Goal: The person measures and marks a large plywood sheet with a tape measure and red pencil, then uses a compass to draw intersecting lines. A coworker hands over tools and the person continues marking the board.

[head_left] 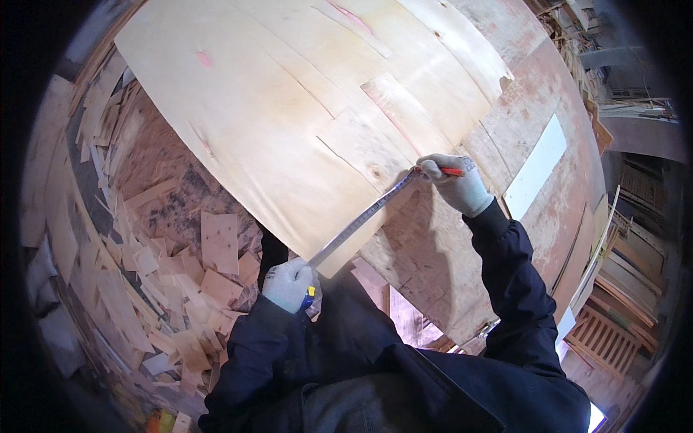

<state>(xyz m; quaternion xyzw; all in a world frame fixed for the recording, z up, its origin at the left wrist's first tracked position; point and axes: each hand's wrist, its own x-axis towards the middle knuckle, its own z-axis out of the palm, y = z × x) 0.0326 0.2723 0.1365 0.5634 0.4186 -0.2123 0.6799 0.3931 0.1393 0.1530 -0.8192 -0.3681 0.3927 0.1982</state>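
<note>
A large pale sheet of wood veneer [289,94] lies on a reddish worktable [534,108]. My left hand [287,283], in a white glove, grips a blue and yellow tape measure case [308,297] at the sheet's near edge. The tape blade [364,216] runs out diagonally across the veneer to my right hand [456,184]. That gloved hand pins the blade's far end down and holds a red pencil [446,172] with its tip on the veneer. Both sleeves are dark blue.
Several veneer offcuts [173,274] litter the floor on the left. A white strip [535,167] lies on the table to the right of my right hand. Stacked boards and a wooden pallet [606,339] stand at the right.
</note>
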